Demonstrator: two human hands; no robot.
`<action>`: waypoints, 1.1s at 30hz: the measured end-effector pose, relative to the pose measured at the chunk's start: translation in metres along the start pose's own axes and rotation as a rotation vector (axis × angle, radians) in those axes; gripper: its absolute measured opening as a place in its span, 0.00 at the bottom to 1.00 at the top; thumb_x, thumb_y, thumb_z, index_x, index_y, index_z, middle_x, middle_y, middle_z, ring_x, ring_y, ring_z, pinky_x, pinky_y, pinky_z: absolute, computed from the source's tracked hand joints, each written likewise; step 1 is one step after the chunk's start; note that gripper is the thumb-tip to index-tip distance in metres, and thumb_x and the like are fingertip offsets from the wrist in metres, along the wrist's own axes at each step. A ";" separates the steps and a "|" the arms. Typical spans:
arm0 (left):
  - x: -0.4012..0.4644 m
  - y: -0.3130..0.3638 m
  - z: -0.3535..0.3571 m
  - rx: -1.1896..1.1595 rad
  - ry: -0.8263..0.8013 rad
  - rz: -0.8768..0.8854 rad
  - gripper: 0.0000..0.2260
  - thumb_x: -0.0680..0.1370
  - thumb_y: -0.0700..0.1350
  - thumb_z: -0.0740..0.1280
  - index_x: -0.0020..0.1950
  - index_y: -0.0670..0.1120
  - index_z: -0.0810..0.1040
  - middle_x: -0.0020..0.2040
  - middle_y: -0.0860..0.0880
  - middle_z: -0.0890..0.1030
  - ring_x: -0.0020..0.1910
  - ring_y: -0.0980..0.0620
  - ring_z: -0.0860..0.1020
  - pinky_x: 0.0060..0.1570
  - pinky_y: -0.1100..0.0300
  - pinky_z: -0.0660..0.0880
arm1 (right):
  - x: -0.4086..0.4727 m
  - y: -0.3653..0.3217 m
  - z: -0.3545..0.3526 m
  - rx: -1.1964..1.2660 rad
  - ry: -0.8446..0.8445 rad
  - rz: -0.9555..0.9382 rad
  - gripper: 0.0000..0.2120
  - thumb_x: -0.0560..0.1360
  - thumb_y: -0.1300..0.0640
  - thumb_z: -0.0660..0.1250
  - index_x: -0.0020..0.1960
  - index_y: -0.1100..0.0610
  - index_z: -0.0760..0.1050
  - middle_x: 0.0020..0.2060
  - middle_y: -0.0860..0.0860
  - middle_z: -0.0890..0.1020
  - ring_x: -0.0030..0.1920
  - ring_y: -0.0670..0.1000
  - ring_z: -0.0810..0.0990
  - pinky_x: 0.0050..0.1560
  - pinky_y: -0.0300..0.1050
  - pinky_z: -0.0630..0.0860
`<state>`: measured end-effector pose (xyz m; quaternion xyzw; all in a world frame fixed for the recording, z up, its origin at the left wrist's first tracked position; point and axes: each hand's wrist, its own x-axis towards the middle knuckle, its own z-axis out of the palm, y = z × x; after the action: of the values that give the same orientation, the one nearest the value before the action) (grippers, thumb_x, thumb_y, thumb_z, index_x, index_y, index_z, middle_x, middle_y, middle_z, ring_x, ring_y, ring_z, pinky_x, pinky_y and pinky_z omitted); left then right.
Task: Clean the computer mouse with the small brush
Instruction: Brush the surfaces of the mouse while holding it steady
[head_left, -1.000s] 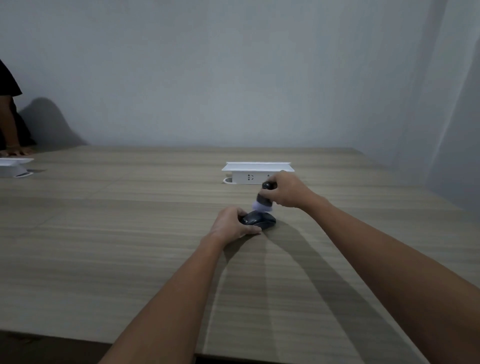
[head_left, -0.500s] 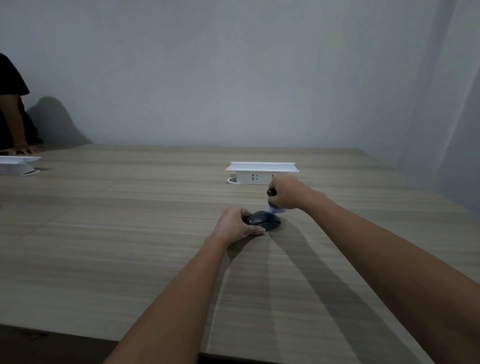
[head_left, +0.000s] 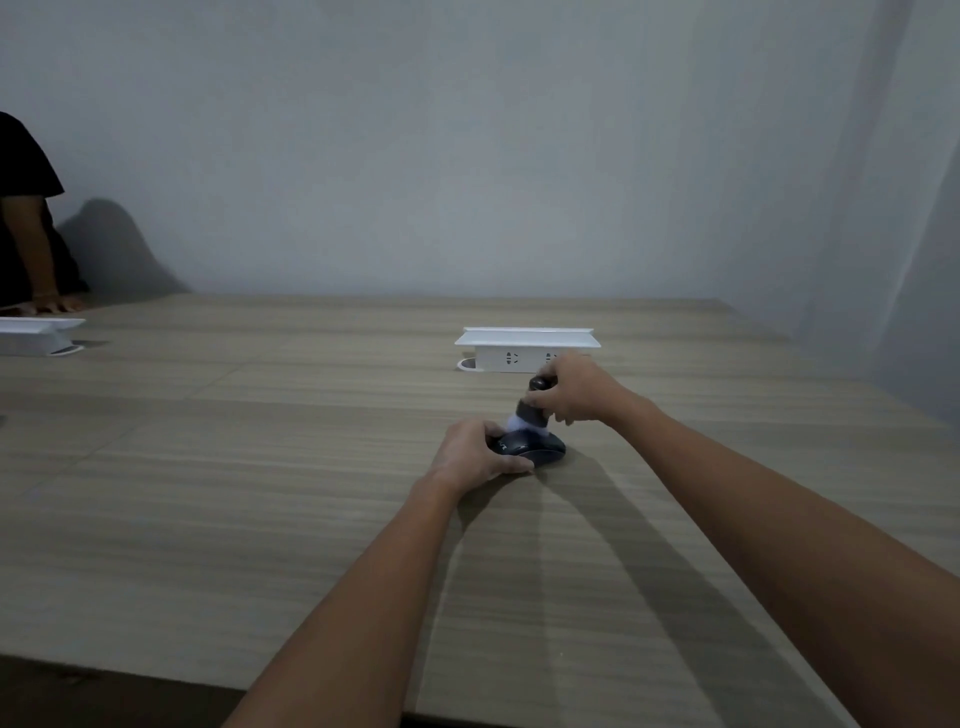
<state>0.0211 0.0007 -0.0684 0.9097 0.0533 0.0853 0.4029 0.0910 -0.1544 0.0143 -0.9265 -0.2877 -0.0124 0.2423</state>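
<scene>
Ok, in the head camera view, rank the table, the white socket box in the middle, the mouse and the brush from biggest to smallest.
1. table
2. socket box
3. mouse
4. brush

The mouse and brush look close in size, and hands hide part of each, so that order is unsure.

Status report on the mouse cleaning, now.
Left hand pins the mouse to the table. Right hand holds the small brush, bristles on the mouse top. Nothing in the way.

Brush (head_left: 531, 410) on hand-steadied mouse (head_left: 535, 447)
</scene>
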 end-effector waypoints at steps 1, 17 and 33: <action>0.000 0.000 0.000 0.001 0.004 -0.006 0.20 0.67 0.52 0.79 0.57 0.48 0.84 0.48 0.52 0.85 0.48 0.54 0.81 0.42 0.65 0.73 | 0.002 0.001 0.001 -0.050 -0.001 0.011 0.07 0.75 0.60 0.69 0.42 0.64 0.80 0.29 0.53 0.77 0.29 0.50 0.78 0.24 0.37 0.71; 0.000 -0.003 0.001 0.000 0.010 0.009 0.19 0.67 0.52 0.79 0.55 0.49 0.85 0.46 0.52 0.86 0.45 0.54 0.81 0.41 0.63 0.74 | -0.012 0.016 -0.002 0.080 0.021 -0.038 0.09 0.76 0.58 0.70 0.42 0.64 0.81 0.31 0.54 0.81 0.22 0.43 0.75 0.23 0.35 0.70; -0.005 -0.001 0.010 0.030 0.143 -0.014 0.19 0.64 0.55 0.80 0.48 0.47 0.85 0.40 0.51 0.84 0.40 0.53 0.80 0.36 0.62 0.72 | -0.034 0.028 0.006 0.116 0.133 -0.173 0.10 0.73 0.53 0.71 0.42 0.60 0.82 0.32 0.52 0.82 0.32 0.48 0.77 0.34 0.43 0.73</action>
<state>0.0177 -0.0063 -0.0766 0.9069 0.0894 0.1465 0.3848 0.0773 -0.1892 -0.0092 -0.8798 -0.3499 -0.0780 0.3121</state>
